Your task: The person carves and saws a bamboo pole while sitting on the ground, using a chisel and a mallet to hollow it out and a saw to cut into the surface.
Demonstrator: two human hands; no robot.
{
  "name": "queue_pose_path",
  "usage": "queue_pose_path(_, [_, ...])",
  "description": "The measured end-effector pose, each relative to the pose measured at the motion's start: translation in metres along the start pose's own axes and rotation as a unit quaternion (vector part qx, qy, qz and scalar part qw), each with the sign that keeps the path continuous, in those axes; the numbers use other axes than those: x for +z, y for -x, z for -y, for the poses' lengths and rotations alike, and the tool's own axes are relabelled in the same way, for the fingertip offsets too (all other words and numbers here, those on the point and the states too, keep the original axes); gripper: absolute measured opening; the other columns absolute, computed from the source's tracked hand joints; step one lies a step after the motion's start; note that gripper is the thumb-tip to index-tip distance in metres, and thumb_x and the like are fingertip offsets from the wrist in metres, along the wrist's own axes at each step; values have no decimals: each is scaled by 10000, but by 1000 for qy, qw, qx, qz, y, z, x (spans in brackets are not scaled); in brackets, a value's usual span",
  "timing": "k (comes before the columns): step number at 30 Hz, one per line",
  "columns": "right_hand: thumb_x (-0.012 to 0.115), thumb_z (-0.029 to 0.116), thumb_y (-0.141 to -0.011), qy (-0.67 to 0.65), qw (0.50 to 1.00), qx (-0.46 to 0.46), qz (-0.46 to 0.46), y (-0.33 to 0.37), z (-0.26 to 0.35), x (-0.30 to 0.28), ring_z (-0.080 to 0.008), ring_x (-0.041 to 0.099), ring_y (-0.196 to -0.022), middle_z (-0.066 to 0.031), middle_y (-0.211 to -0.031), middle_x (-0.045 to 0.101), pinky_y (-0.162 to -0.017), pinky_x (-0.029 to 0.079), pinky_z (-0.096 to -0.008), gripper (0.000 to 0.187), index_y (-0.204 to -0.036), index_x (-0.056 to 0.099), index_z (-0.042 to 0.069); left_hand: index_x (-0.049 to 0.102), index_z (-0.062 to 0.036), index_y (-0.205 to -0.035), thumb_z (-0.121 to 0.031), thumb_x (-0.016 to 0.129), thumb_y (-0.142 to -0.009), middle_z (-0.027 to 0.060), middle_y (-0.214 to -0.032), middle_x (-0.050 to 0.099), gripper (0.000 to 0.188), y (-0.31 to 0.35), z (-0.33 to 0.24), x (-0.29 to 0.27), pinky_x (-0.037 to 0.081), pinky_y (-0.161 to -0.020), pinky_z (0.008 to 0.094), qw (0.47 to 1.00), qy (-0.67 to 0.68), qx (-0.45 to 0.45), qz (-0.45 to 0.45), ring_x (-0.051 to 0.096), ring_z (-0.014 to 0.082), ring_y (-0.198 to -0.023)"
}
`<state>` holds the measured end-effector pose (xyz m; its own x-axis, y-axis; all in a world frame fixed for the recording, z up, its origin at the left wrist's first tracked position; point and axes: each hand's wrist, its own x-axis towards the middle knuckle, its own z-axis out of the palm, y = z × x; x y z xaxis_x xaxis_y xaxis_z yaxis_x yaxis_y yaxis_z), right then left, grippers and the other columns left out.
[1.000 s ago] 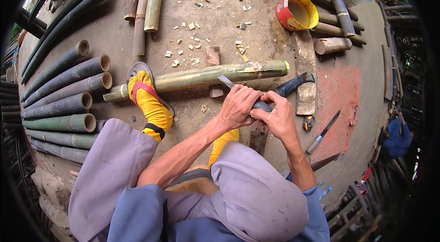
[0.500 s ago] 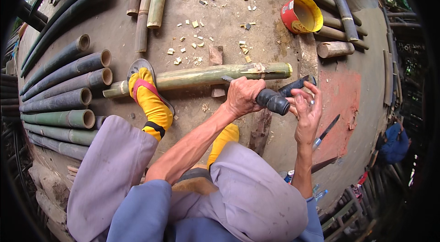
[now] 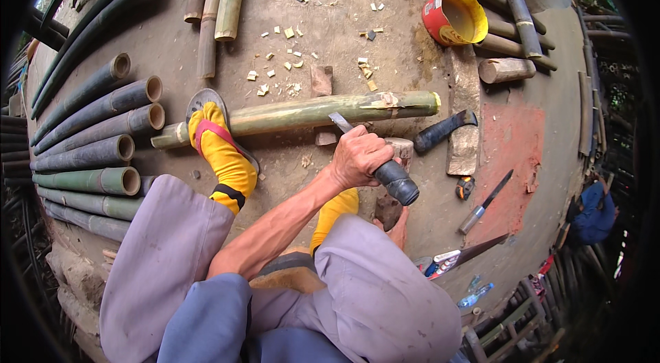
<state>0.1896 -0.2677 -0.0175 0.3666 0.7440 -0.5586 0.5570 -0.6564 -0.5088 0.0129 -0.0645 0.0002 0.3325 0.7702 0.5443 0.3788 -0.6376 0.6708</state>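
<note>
Chip-strewn floor [image 3: 275, 165] — left hand [image 3: 362, 158] wrapped round chisel [image 3: 397, 183]; right hand [image 3: 398, 231] half hidden, can't tell grip. Bamboo pole [image 3: 295, 116] could roll if foot [image 3: 223, 160] slips.

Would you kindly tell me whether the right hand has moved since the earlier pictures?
Yes, the right hand has moved toward the picture's lower edge, farther from the green bamboo pole.

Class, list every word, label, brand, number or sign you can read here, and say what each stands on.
None can be read clearly.
Red and yellow bucket: print on its side, too small to read.
White, red and blue handle: marks, too small to read.
</note>
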Motion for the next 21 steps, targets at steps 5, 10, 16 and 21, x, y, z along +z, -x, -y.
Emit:
queue_pose_path(5, [735, 147, -693, -8, 1000, 5, -2, -3, 4, 4, -438, 401, -1246, -316, -1338, 380, -1045, 334, -450, 935, -1429, 175, 12, 478, -131, -657, -230, 720, -714, 8, -559, 436, 267, 1, 1, -1, 318, -512, 330, 1000, 4, -10, -3, 476, 188, -509])
queue_pose_path(10, [759, 130, -664, 5, 999, -11, -43, -8, 7, 13, -447, 389, -1252, -317, -1355, 358, -1050, 331, -453, 981, -1435, 162, 24, 478, -128, -652, -217, 718, -716, 16, -550, 435, 264, -3, 2, -1, 313, -504, 332, 1000, 21, -12, -13, 470, 197, -497])
queue_pose_path(16, [746, 115, -624, 24, 997, -29, -70, -11, 8, 15, -424, 396, -1253, -302, -1353, 369, -1055, 331, -433, 1006, -1441, 168, 22, 491, -124, -679, -213, 718, -704, 21, -556, 463, 245, -9, 0, -4, 328, -507, 337, 999, 25, -33, -17, 489, 207, -500])
queue_pose_path(21, [734, 162, -576, -189, 981, 11, 27, -9, 22, -18, -302, 424, -1227, -224, -1327, 423, -1045, 319, -361, 1011, -1426, 226, -42, 507, -100, -720, -231, 755, -673, 74, -575, 538, 284, -26, 8, -5, 416, -495, 359, 992, 33, -113, -47, 552, 249, -500])
